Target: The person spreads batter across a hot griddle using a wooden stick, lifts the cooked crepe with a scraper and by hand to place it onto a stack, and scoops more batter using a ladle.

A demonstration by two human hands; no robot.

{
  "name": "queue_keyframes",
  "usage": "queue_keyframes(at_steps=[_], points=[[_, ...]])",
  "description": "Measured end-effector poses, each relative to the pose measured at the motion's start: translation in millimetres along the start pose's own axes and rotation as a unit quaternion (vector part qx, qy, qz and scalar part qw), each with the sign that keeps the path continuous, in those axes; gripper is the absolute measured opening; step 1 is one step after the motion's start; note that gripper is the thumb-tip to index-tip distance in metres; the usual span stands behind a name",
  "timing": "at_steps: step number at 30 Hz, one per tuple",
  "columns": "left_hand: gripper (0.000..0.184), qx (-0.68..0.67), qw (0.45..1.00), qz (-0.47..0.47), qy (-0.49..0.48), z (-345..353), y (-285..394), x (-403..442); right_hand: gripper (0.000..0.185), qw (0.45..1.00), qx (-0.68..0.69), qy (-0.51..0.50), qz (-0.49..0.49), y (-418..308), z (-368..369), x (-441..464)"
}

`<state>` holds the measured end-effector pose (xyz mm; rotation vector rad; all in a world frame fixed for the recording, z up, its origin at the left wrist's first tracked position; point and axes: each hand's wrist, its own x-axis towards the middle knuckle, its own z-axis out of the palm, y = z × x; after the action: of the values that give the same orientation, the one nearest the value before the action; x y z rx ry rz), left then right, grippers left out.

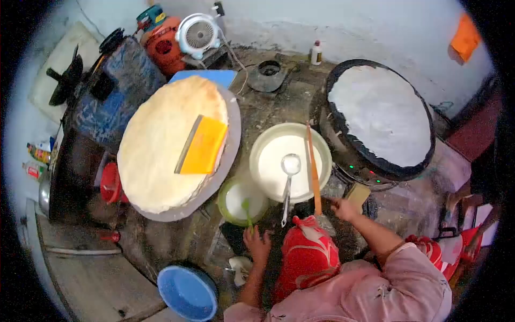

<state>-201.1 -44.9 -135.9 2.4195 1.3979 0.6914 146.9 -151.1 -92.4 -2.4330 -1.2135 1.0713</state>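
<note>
My left hand [257, 244] is open, its fingers apart at the green handle of a utensil [247, 206] dipping into a green bowl [220, 206] of white liquid. My right hand [345, 209] holds nothing I can see; its fingers stretch towards the lower end of a flat wooden stick [313, 172]. That stick lies across a cream basin [257, 140] of white batter [272, 161], with a metal ladle [290, 165] beside it. A yellowish block [358, 193] is just above my right hand. On the black round griddle [333, 107] lies a white sheet of batter [381, 115].
At left, a thick stack of pale round flatbreads [161, 150] bears an orange scraper [205, 146]. A blue basin [187, 292] stands low at left. Behind are a small fan [198, 34], a burner [268, 75] and a bottle [316, 53]. Red cloth [309, 249] covers my lap.
</note>
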Motion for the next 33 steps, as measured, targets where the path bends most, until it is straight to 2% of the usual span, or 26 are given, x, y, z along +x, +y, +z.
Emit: queue_keyframes(at_steps=[1, 2, 3, 4, 5, 7, 8, 9, 10, 11, 13, 15, 16, 19, 21, 22, 25, 27, 28, 29, 31, 33], points=[[0.044, -0.003, 1.0, 0.011, 0.001, -0.7, 3.0, -3.1, 0.042, 0.996, -0.036, -0.059, -0.055, 4.5, -7.6, -17.0], [0.044, -0.028, 0.999, -0.031, -0.017, -3.0, 9.4, -4.5, 0.039, 0.985, -0.073, -0.116, -0.108, 11.0, -13.6, -36.0], [0.044, -0.055, 0.995, -0.07, -0.035, -4.3, 16.1, -4.0, 0.038, 0.976, -0.124, -0.162, -0.071, 30.0, 4.6, -40.8], [0.044, -0.127, 0.991, -0.048, 0.0, -19.9, 31.8, 0.4, 0.038, 0.963, -0.173, -0.205, -0.029, 59.3, 40.1, -40.0], [0.044, -0.139, 0.99, -0.029, -0.002, -30.8, 48.1, 6.3, 0.036, 0.959, -0.174, -0.22, -0.038, 55.0, 35.4, -64.0], [0.043, -0.226, 0.968, -0.099, -0.048, -52.6, 73.0, 14.5, 0.032, 0.958, -0.129, -0.252, -0.045, 18.9, -0.4, -118.8], [0.043, -0.233, 0.968, -0.08, -0.053, -61.3, 82.2, 19.6, 0.034, 0.931, -0.103, -0.334, -0.106, 103.0, 76.1, -89.2], [0.042, -0.322, 0.938, -0.106, -0.07, -67.4, 90.8, 24.3, 0.034, 0.938, -0.096, -0.318, -0.098, 107.7, 75.0, -97.2], [0.042, -0.405, 0.9, -0.137, -0.09, -71.4, 96.1, 26.3, 0.036, 0.943, -0.026, -0.319, -0.088, 114.6, 78.6, -107.3], [0.042, -0.407, 0.9, -0.125, -0.097, -73.7, 99.5, 26.2, 0.038, 0.953, -0.033, -0.282, -0.103, 121.4, 84.1, -116.9], [0.042, -0.492, 0.859, -0.12, -0.081, -75.2, 102.8, 28.9, 0.041, 0.965, -0.039, -0.233, -0.116, 123.4, 84.7, -129.8], [0.045, -0.499, 0.855, -0.114, -0.081, -80.7, 108.7, 33.2, 0.036, 0.96, -0.118, -0.254, -0.028, 96.4, 66.0, -143.5], [0.046, -0.497, 0.856, -0.121, -0.078, -109.9, 137.7, 42.6, 0.034, 0.951, -0.157, -0.265, 0.016, 90.8, 62.5, -148.7], [0.049, -0.516, 0.846, -0.109, -0.073, -132.2, 159.4, 41.8, 0.03, 0.943, -0.179, -0.279, 0.029, 99.6, 78.7, -151.0], [0.053, -0.603, 0.784, -0.128, -0.073, -139.1, 169.1, 36.1, 0.029, 0.952, -0.177, -0.249, 0.034, 101.1, 84.0, -154.6], [0.057, -0.615, 0.776, -0.105, -0.091, -141.0, 170.8, 33.7, 0.029, 0.957, -0.166, -0.239, 0.023, 109.2, 90.5, -152.2], [0.059, -0.589, 0.801, -0.077, -0.068, -146.0, 182.0, 25.4, 0.029, 0.966, -0.147, -0.213, -0.004, 116.9, 88.1, -149.8], [0.058, -0.59, 0.8, -0.078, -0.072, -148.0, 181.4, 19.4, 0.029, 0.946, -0.17, -0.275, -0.024, 100.4, 62.4, -158.5], [0.056, -0.58, 0.809, -0.068, -0.064, -147.8, 181.3, 17.4, 0.026, 0.986, -0.08, -0.146, 0.004, 136.3, 101.8, -148.3], [0.055, -0.571, 0.817, -0.058, -0.057, -147.9, 182.0, 16.9, 0.026, 0.987, -0.079, -0.14, 0.005, 126.4, 89.8, -151.4], [0.052, -0.569, 0.819, -0.054, -0.049, -151.8, 183.8, 13.2, 0.023, 0.964, -0.14, -0.225, -0.019, 104.1, 71.7, -160.1], [0.047, -0.564, 0.823, -0.052, -0.024, -154.7, 186.2, 10.9, 0.02, 0.968, -0.14, -0.206, -0.038, 119.4, 89.2, -150.1]])
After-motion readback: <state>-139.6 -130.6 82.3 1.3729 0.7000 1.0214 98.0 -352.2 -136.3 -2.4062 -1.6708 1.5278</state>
